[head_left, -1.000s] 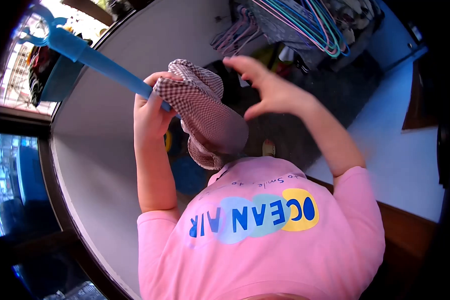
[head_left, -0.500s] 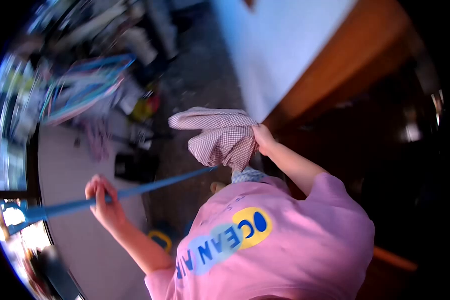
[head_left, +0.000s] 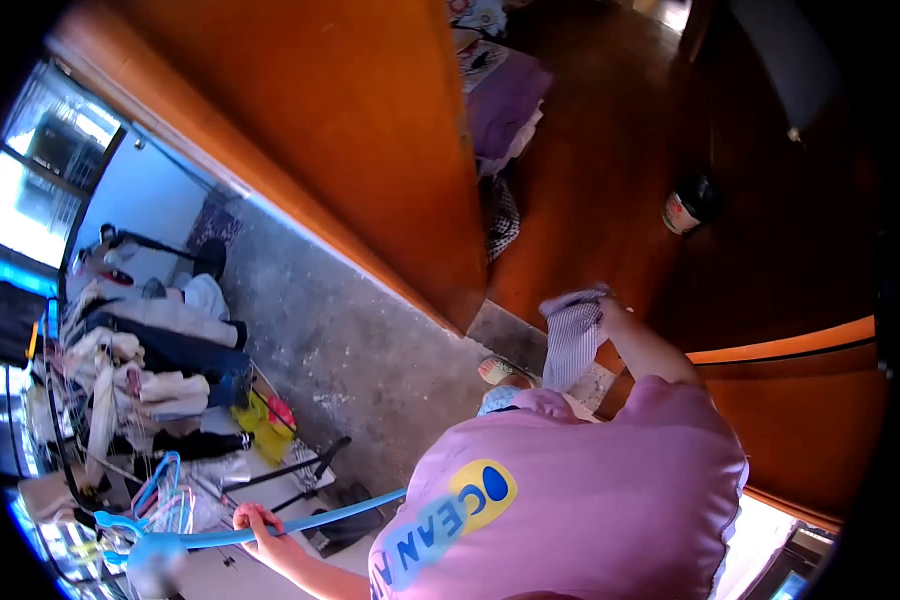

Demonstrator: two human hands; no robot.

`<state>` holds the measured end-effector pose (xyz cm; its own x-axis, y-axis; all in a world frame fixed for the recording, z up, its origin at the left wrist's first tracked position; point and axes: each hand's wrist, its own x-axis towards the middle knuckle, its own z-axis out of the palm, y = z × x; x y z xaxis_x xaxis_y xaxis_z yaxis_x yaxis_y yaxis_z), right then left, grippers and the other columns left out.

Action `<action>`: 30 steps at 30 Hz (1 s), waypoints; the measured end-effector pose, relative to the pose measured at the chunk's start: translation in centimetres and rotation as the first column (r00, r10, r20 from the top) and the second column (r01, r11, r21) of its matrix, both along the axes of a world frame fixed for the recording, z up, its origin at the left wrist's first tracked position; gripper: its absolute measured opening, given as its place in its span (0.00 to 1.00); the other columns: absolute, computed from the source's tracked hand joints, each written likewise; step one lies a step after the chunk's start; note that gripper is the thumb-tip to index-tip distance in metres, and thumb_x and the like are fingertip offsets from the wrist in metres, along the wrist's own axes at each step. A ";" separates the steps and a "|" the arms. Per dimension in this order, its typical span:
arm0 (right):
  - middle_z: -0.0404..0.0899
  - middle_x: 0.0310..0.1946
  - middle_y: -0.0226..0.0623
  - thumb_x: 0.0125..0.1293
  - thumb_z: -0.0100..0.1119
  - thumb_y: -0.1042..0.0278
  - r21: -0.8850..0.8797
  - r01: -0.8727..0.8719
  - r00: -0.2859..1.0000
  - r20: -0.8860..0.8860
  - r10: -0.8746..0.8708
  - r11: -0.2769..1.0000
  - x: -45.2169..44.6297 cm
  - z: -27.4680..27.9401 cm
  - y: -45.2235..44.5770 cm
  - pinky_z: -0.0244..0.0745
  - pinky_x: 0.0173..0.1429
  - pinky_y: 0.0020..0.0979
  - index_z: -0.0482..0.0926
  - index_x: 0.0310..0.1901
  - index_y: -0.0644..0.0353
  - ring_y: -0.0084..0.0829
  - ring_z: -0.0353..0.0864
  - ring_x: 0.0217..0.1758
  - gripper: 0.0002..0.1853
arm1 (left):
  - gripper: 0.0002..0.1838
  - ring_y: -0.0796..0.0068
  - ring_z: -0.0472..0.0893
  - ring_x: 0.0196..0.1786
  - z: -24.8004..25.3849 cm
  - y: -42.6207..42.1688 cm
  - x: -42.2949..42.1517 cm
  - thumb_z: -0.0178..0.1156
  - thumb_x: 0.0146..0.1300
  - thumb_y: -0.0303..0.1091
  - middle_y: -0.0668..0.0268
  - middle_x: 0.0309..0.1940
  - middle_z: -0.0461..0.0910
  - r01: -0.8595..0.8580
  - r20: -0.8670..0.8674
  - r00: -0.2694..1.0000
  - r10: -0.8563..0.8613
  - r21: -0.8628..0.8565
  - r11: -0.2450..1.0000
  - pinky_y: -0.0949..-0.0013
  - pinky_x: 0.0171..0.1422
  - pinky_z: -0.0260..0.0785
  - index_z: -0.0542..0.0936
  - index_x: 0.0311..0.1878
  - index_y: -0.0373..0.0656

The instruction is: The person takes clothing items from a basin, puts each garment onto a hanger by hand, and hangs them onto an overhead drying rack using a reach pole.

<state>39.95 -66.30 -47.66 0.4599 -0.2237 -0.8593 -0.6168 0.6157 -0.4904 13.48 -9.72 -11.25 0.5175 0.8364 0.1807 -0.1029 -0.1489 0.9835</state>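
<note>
My left hand (head_left: 258, 528), low on the left, is closed around a long blue pole (head_left: 332, 515). The pole has a blue hooked fork at its far left end, and its other end disappears beside my pink shirt. In my right hand (head_left: 613, 318) a checked cloth (head_left: 573, 345) is gripped at its upper edge and hangs down in folds. The cloth is beside an open doorway, above the tiled threshold. What kind of fabric item it is, I cannot tell.
A brown wooden door (head_left: 360, 130) stands at upper centre. Hanging clothes (head_left: 160, 345) and blue hangers (head_left: 160, 485) crowd the left. Inside the room are a dark wooden floor (head_left: 590, 190), a black container (head_left: 692, 203) and purple fabric (head_left: 505, 100). Grey concrete floor (head_left: 300, 300) lies outside.
My view has turned right toward the doorway, and the room inside now shows. Both hands have kept their hold; the checked cloth now hangs lower and narrower, and the pole came along.
</note>
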 end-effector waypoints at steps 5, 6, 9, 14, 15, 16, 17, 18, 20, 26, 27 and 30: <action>0.73 0.52 0.50 0.68 0.40 0.66 -0.116 0.122 0.965 0.248 -0.090 0.986 11.2 1.6 -4.1 0.73 0.53 0.41 0.65 0.61 0.67 0.43 0.77 0.49 0.22 | 0.05 0.87 0.65 0.21 1.0 -1.1 4.7 0.55 0.65 0.29 0.70 0.27 0.72 0.015 -0.008 1.000 -0.015 0.028 0.999 0.83 0.20 0.50 0.72 0.41 0.40; 0.70 0.56 0.51 0.68 0.38 0.64 -0.169 0.161 0.961 0.250 -0.116 0.972 14.0 7.3 -2.1 0.72 0.54 0.41 0.61 0.64 0.66 0.43 0.75 0.52 0.25 | 0.05 0.87 0.65 0.21 0.9 -1.3 5.3 0.55 0.65 0.29 0.70 0.27 0.72 0.017 0.000 1.000 -0.017 0.039 0.999 0.83 0.20 0.50 0.72 0.41 0.40; 0.75 0.45 0.49 0.68 0.46 0.67 0.065 0.103 0.794 0.596 -0.121 0.993 29.4 4.9 -3.3 0.76 0.46 0.45 0.67 0.55 0.66 0.44 0.77 0.44 0.17 | 0.07 0.87 0.65 0.24 0.7 -2.3 7.2 0.56 0.65 0.31 0.70 0.29 0.72 -0.010 0.026 1.000 0.008 0.072 0.997 0.82 0.22 0.52 0.74 0.44 0.42; 0.62 0.63 0.49 0.55 0.67 0.48 -0.531 -0.191 0.686 0.529 0.499 0.825 40.5 31.9 7.6 0.66 0.59 0.44 0.49 0.69 0.63 0.38 0.64 0.64 0.49 | 0.10 0.84 0.68 0.28 0.6 -4.9 8.4 0.54 0.66 0.32 0.70 0.28 0.72 -0.089 0.056 0.995 0.086 0.059 0.994 0.80 0.31 0.58 0.72 0.48 0.41; 0.50 0.71 0.49 0.50 0.70 0.43 -0.483 -0.249 0.586 0.615 0.528 0.839 41.7 33.6 8.7 0.56 0.68 0.46 0.42 0.72 0.61 0.41 0.52 0.72 0.58 | 0.11 0.84 0.68 0.29 0.6 -5.5 8.5 0.54 0.67 0.33 0.70 0.28 0.72 -0.106 0.022 0.994 0.104 0.093 0.990 0.79 0.33 0.59 0.72 0.48 0.40; 0.51 0.71 0.48 0.49 0.70 0.42 -0.660 -0.204 0.609 0.493 0.622 0.723 40.0 36.8 10.1 0.56 0.69 0.42 0.46 0.71 0.60 0.43 0.52 0.73 0.56 | 0.11 0.83 0.69 0.29 0.6 -5.9 8.5 0.53 0.67 0.34 0.70 0.28 0.72 -0.125 -0.012 0.992 0.128 0.127 0.984 0.78 0.34 0.60 0.72 0.49 0.39; 0.51 0.71 0.48 0.48 0.70 0.41 -0.772 -0.178 0.513 0.456 0.727 0.611 43.4 34.2 10.7 0.57 0.68 0.40 0.48 0.70 0.61 0.42 0.52 0.73 0.56 | 0.13 0.82 0.70 0.32 0.1 -5.7 7.9 0.52 0.68 0.36 0.69 0.28 0.73 -0.156 -0.085 0.981 0.176 0.202 0.967 0.78 0.37 0.61 0.72 0.50 0.39; 0.52 0.70 0.48 0.47 0.71 0.40 -0.865 -0.133 0.405 0.399 0.823 0.484 46.7 31.3 10.9 0.58 0.68 0.37 0.51 0.70 0.62 0.42 0.53 0.72 0.56 | 0.12 0.81 0.72 0.34 -1.0 -5.3 7.1 0.52 0.68 0.37 0.68 0.28 0.74 -0.176 -0.083 0.977 0.198 0.220 0.960 0.79 0.39 0.62 0.75 0.47 0.40; 0.65 0.61 0.50 0.45 0.67 0.36 -0.956 -0.128 0.326 0.213 0.921 0.266 43.3 29.8 12.0 0.61 0.65 0.32 0.55 0.67 0.62 0.41 0.64 0.65 0.54 | 0.11 0.81 0.73 0.34 -2.5 -5.2 5.1 0.54 0.67 0.39 0.68 0.29 0.76 -0.264 -0.151 0.938 0.313 0.276 0.924 0.78 0.38 0.63 0.77 0.44 0.41; 0.81 0.39 0.38 0.68 0.47 0.54 -0.630 -0.773 0.328 -0.293 0.898 0.077 27.0 5.4 11.9 0.76 0.43 0.30 0.76 0.50 0.62 0.34 0.80 0.38 0.20 | 0.13 0.82 0.76 0.31 -3.7 -7.6 -4.3 0.58 0.64 0.42 0.68 0.29 0.79 -0.581 -0.329 0.766 0.552 0.011 0.814 0.78 0.27 0.64 0.80 0.42 0.41; 0.81 0.39 0.38 0.68 0.47 0.54 -0.571 -0.821 0.250 -0.349 0.903 0.006 25.1 1.8 11.6 0.76 0.43 0.30 0.76 0.50 0.62 0.34 0.80 0.38 0.20 | 0.13 0.80 0.77 0.31 -4.7 -8.2 -6.2 0.59 0.64 0.41 0.67 0.29 0.79 -0.651 -0.307 0.731 0.609 -0.049 0.757 0.77 0.28 0.67 0.80 0.42 0.41; 0.81 0.39 0.39 0.68 0.48 0.56 -0.361 -0.909 -0.047 -0.405 0.913 -0.207 18.2 -3.3 15.4 0.76 0.42 0.30 0.76 0.50 0.61 0.33 0.80 0.37 0.19 | 0.14 0.75 0.80 0.30 -5.0 -9.6 -10.4 0.59 0.64 0.39 0.63 0.29 0.80 -0.825 -0.244 0.563 0.789 -0.206 0.525 0.72 0.32 0.77 0.79 0.42 0.37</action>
<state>58.12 -50.92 -50.93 0.5373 0.1647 -0.8271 -0.3276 -0.8630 -0.3847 3.13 -19.31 -16.27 -0.4051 0.9053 -0.1278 0.0311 0.1533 0.9877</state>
